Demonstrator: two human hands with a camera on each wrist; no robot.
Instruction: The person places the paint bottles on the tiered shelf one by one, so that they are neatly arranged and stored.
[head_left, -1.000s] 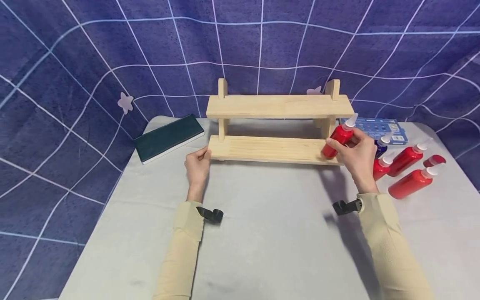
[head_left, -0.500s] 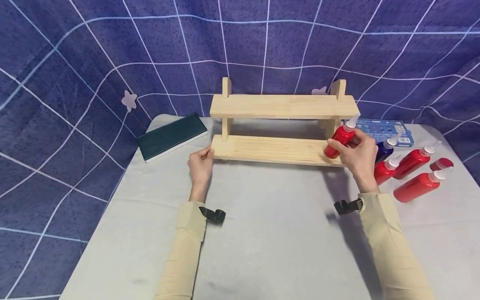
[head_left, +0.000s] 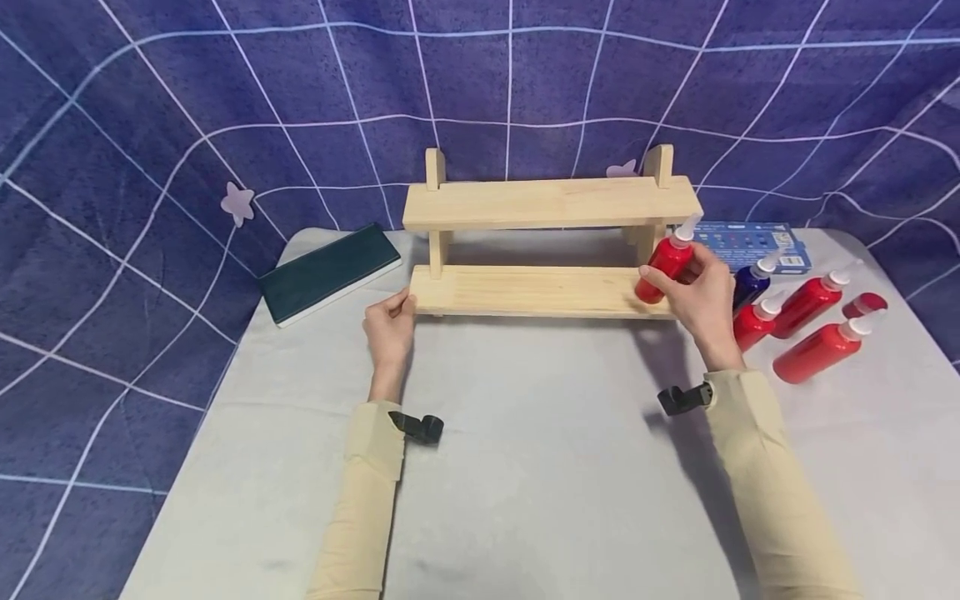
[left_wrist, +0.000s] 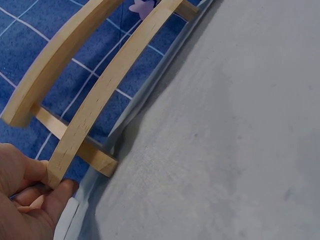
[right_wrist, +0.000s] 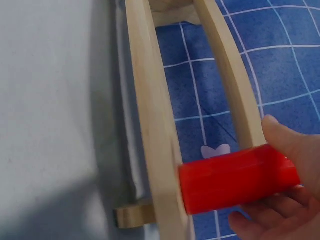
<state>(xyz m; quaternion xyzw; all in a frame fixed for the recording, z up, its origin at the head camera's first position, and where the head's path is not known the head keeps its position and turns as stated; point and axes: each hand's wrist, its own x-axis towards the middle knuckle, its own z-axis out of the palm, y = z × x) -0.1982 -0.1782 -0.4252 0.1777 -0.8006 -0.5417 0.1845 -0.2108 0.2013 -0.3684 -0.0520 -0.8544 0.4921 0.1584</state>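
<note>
A two-tier wooden shelf stands at the back of the table. My left hand pinches the left end of its lower board; the left wrist view shows thumb and fingers at that board end. With my right hand I grip a red squeeze bottle with a white pointed nozzle. It is at the right end of the lower board, tilted slightly right. In the right wrist view the base of the bottle meets the board, and my fingers and thumb wrap its upper part.
Right of the shelf stand a dark blue bottle and several red ones, such as the front red bottle. A short red container is beyond them. Behind lies a blue printed box. A dark green flat box lies left.
The head view has shifted slightly. Both hands keep their holds, and the red bottle stays at the right end of the lower board.
</note>
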